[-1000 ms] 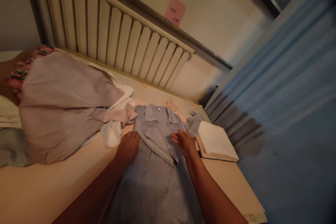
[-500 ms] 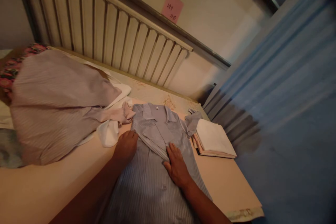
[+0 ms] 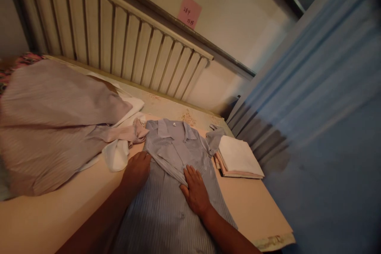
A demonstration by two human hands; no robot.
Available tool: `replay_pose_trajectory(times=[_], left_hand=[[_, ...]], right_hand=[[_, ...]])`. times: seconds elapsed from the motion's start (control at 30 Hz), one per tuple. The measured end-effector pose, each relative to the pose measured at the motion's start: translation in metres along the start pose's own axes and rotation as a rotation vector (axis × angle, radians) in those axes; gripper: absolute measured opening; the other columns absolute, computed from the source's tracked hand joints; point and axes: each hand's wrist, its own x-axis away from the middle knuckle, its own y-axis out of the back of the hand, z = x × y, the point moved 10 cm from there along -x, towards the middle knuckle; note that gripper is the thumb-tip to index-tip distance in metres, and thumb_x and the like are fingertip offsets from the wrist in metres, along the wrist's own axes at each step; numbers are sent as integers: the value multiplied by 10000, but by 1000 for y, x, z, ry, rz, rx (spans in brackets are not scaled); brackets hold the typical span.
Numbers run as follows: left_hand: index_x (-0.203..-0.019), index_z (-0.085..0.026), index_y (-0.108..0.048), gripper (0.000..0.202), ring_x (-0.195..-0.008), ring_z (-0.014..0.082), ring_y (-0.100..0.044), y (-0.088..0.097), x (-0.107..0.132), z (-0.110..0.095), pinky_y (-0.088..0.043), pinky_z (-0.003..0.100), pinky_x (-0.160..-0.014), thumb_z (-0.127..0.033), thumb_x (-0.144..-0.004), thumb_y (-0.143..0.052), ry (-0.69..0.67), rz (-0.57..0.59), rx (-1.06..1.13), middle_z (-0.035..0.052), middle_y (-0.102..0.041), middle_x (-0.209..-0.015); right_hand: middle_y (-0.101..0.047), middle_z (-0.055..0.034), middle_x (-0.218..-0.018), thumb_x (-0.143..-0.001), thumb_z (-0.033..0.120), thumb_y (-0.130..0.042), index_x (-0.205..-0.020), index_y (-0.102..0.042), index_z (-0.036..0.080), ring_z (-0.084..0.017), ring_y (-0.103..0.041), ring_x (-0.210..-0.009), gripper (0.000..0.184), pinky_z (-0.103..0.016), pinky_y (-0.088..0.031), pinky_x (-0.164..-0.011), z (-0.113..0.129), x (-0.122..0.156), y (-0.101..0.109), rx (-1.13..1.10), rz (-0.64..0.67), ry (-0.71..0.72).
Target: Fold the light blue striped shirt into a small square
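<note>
A grey-blue striped, collared shirt (image 3: 166, 206) lies front up on the peach-coloured table cover, its collar toward the wall. My left hand (image 3: 137, 171) is closed on the shirt's left edge below the shoulder, and a slanting fold runs from there across the chest. On the middle of the front, my right hand (image 3: 195, 189) rests flat with its fingers stretched out. Near the collar's left side lies a bunched pink cloth (image 3: 138, 131), with a white cloth piece (image 3: 116, 155) just below it.
A large mauve garment (image 3: 56, 123) is heaped at the left. Folded white and peach cloths (image 3: 241, 156) are stacked right of the shirt. Behind the table stands a radiator (image 3: 119, 43); a blue curtain (image 3: 321, 127) hangs along the right side.
The whole view has shifted slightly, so things appear a little further left. Both hands keep nearly the same places on the shirt.
</note>
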Motion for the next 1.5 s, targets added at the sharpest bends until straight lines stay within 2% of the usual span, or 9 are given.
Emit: replay_pose_trajectory(times=[0.3,0.57,0.7,0.87,1.03,1.33,1.5], left_hand=[[-1062,-134,-619,278,-1133,274,-533,3,1,2,-429,409,-945,-84,-871,-424,12,-20,38,150,-598,-1196],[-1106,-143,-616,300,-1158,278,-534,-5,0,9,-431,407,-960,-105,-866,-439,21,-43,33,150,-588,-1249],[-1082,-133,-618,289,-1173,280,-528,-3,1,7,-432,412,-964,-106,-876,-418,12,-42,38,161,-595,-1227],[-1067,-153,-613,285,-1161,272,-534,1,1,7,-437,423,-956,-107,-870,-412,30,-29,65,154,-594,-1239],[-1041,-154,-622,277,-1145,272,-539,-2,0,9,-433,420,-950,-109,-874,-406,33,-11,75,152,-604,-1219],[-1077,-142,-610,295,-1144,258,-545,-1,2,8,-421,404,-977,-93,-875,-400,36,-8,32,148,-597,-1236],[-1108,-133,-602,313,-1164,270,-536,-6,1,11,-428,413,-971,-91,-870,-403,22,-22,59,159,-589,-1250]], right_hand=[[-323,-77,-1557,-962,356,-488,-1487,-352,210,-246,-233,-1459,561,-528,-234,-1184,0,-1,1,-8,10,-27],[-335,-77,-1551,-952,348,-510,-1494,-337,217,-246,-248,-1454,583,-524,-258,-1179,-1,0,0,-4,-7,-11],[-342,-77,-1549,-943,327,-526,-1493,-337,224,-247,-257,-1450,591,-528,-263,-1176,-1,0,1,-5,-29,0],[-320,-79,-1559,-958,339,-497,-1491,-343,211,-251,-238,-1457,569,-534,-247,-1180,-2,0,-1,-18,12,-29],[-325,-64,-1556,-953,338,-507,-1494,-338,244,-251,-253,-1451,575,-531,-262,-1176,-1,0,1,-15,-7,-21],[-360,-70,-1537,-945,332,-520,-1482,-367,232,-261,-297,-1433,567,-523,-298,-1161,-1,0,1,8,-40,-14],[-354,-70,-1540,-954,354,-504,-1480,-372,220,-260,-291,-1436,559,-525,-286,-1167,-1,0,1,0,-16,-20]])
